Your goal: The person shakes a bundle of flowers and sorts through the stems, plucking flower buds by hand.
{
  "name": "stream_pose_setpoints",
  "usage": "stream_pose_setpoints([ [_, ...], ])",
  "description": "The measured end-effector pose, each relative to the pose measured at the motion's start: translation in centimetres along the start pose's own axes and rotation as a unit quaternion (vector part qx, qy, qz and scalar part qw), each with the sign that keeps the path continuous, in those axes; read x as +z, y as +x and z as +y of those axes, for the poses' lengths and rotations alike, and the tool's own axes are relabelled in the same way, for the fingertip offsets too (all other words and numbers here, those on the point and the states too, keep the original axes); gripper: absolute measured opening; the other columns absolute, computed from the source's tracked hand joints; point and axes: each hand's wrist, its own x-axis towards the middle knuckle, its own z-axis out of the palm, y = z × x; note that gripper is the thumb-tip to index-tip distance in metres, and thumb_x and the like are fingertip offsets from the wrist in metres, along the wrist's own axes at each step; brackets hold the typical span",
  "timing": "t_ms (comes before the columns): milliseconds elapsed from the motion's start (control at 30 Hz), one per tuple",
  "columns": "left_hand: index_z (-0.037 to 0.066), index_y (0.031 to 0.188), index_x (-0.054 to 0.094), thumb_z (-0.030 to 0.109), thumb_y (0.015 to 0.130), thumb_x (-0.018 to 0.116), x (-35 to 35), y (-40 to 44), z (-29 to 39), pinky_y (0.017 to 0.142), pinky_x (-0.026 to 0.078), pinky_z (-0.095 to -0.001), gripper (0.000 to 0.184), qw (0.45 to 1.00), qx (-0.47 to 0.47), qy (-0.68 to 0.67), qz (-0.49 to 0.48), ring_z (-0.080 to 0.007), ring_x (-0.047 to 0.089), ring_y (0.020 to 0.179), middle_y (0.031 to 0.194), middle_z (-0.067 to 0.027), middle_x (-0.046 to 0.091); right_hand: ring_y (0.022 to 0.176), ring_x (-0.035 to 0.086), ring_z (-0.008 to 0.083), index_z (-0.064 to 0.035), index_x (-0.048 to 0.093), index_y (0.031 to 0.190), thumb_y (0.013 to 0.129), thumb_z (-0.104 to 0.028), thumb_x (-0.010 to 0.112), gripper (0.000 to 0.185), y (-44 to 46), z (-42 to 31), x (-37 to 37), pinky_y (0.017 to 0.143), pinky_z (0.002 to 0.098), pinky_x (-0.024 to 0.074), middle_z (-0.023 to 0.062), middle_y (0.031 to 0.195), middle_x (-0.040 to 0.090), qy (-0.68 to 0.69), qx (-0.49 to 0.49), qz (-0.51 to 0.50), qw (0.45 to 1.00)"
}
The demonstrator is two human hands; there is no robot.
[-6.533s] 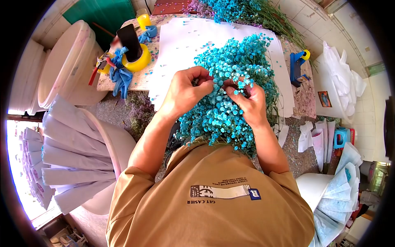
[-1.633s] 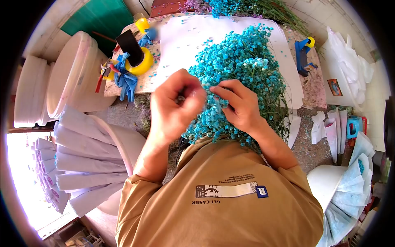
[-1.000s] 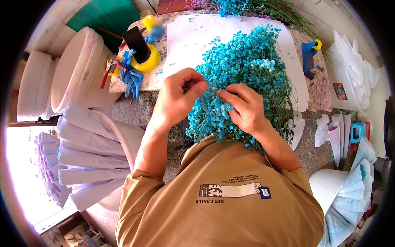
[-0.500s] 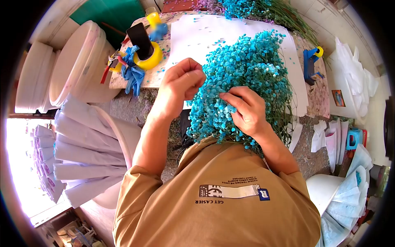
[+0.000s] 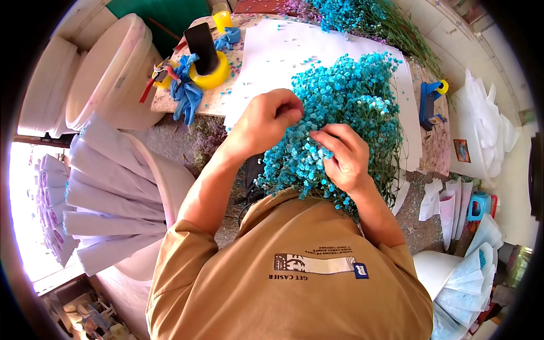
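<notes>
A large bunch of turquoise-dyed baby's breath (image 5: 351, 93) lies over the near side of the table and against my body, its green stems showing at the right. My left hand (image 5: 265, 123) is at the bunch's left edge, with thumb and forefinger curled into a pinch; whatever lies between the fingertips is too small to make out. Among the front blossoms, my right hand (image 5: 347, 157) has its fingers closed round a few small flower heads.
White paper (image 5: 269, 62) covers much of the table. A phone (image 5: 201, 48) leans in a yellow tape roll (image 5: 211, 78) beside blue gloves (image 5: 186, 93). At the right edge sits a blue tape dispenser (image 5: 426, 106). Buckets (image 5: 105, 71) and wrapped bundles (image 5: 116, 195) stand left.
My left hand has moved right and slightly down, up to the blossoms. The right hand stays on the same part of the bunch. The view has shifted slightly.
</notes>
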Motion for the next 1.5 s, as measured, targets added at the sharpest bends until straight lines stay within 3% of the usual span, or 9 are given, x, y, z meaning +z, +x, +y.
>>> stream_pose_setpoints([
  [167,0.007,0.094,0.06,0.02,0.094,0.062,-1.5,-0.8,1.4,0.051,0.026,-0.0209,0.013,0.929,-0.119,-0.349,0.029,-0.0031,0.035,0.059,0.073,0.0031,0.048,0.074,0.063,0.028,-0.0062,0.071,0.105,0.059,0.012,0.063,0.05,0.1,-0.1,-0.3,0.06,0.0352,0.0512,0.0112,0.094,0.064,0.036,0.035,0.006,0.999],
  [267,0.007,0.095,0.06,0.021,0.093,0.063,-1.4,-1.5,1.7,0.05,0.025,-0.0205,0.015,0.949,-0.134,-0.286,0.012,-0.0027,0.035,0.058,0.072,0.0037,0.048,0.074,0.063,0.0279,-0.006,0.071,0.105,0.059,0.011,0.062,0.05,0.1,0.0,-0.2,0.06,0.0351,0.0512,0.0114,0.094,0.064,0.037,0.03,0.008,0.999],
  [433,-0.002,0.095,0.069,0.02,0.087,0.069,-0.5,-1.6,0.2,0.072,0.05,-0.0304,0.024,0.997,-0.046,-0.06,0.02,-0.0112,0.058,0.075,0.08,-0.0057,0.068,0.074,0.063,0.0272,-0.0057,0.07,0.106,0.06,0.011,0.061,0.05,0.2,-0.2,-0.2,0.06,0.0346,0.051,0.0112,0.094,0.064,0.038,0.025,0.003,0.999],
  [600,-0.001,0.095,0.067,0.019,0.089,0.067,-0.1,-1.3,-0.6,0.068,0.047,-0.0295,0.021,0.999,-0.008,-0.035,0.029,-0.0103,0.055,0.073,0.078,-0.0037,0.065,0.077,0.065,0.0238,-0.0027,0.069,0.105,0.07,0.013,0.063,0.038,0.4,-0.1,-0.3,0.064,0.031,0.0515,0.011,0.096,0.066,0.094,0.099,0.046,0.99],
  [733,0.006,0.095,0.054,0.015,0.095,0.059,-0.7,-1.6,0.3,0.049,0.026,-0.0218,0.01,0.91,-0.081,-0.405,0.024,-0.0034,0.034,0.059,0.077,-0.0008,0.053,0.084,0.065,0.0198,-0.0005,0.065,0.103,0.08,0.009,0.069,0.026,0.1,0.7,-0.4,0.076,0.0267,0.0505,0.0108,0.098,0.067,0.149,0.164,0.09,0.971],
  [833,0.006,0.096,0.053,0.012,0.095,0.058,-0.4,-2.3,0.8,0.047,0.026,-0.0221,0.008,0.881,-0.06,-0.469,0.028,-0.0034,0.034,0.059,0.079,-0.0023,0.054,0.085,0.065,0.016,0.0,0.063,0.103,0.083,0.008,0.069,0.022,0.1,0.5,-0.8,0.077,0.026,0.0501,0.0088,0.097,0.067,0.152,0.208,0.077,0.963],
  [933,0.004,0.098,0.056,0.009,0.094,0.059,0.2,-3.0,1.1,0.049,0.03,-0.0216,0.007,0.886,-0.054,-0.46,0.021,-0.0042,0.039,0.06,0.079,-0.002,0.056,0.085,0.064,0.013,0.0006,0.063,0.102,0.084,0.009,0.068,0.021,0.4,0.1,-0.7,0.077,0.0255,0.0504,0.0068,0.095,0.068,0.159,0.231,0.077,0.957],
  [1167,0.003,0.097,0.067,0.004,0.083,0.069,1.8,-2.9,2.7,0.059,0.049,-0.034,0.014,0.98,0.145,0.033,0.133,-0.0232,0.06,0.065,0.076,-0.0105,0.059,0.084,0.066,0.0124,0.0008,0.063,0.102,0.085,0.01,0.066,0.02,0.7,-0.5,-0.7,0.076,0.0258,0.0519,0.006,0.093,0.068,0.167,0.252,0.064,0.951],
  [1500,0.002,0.096,0.065,0.003,0.082,0.067,1.7,-2.4,2.7,0.062,0.052,-0.0392,0.014,0.974,0.156,0.085,0.143,-0.0311,0.066,0.072,0.085,-0.0148,0.063,0.082,0.066,0.0105,-0.0001,0.064,0.101,0.085,0.008,0.067,0.018,0.3,0.1,-0.4,0.075,0.0247,0.0518,0.0061,0.091,0.071,0.166,0.272,0.061,0.946],
])
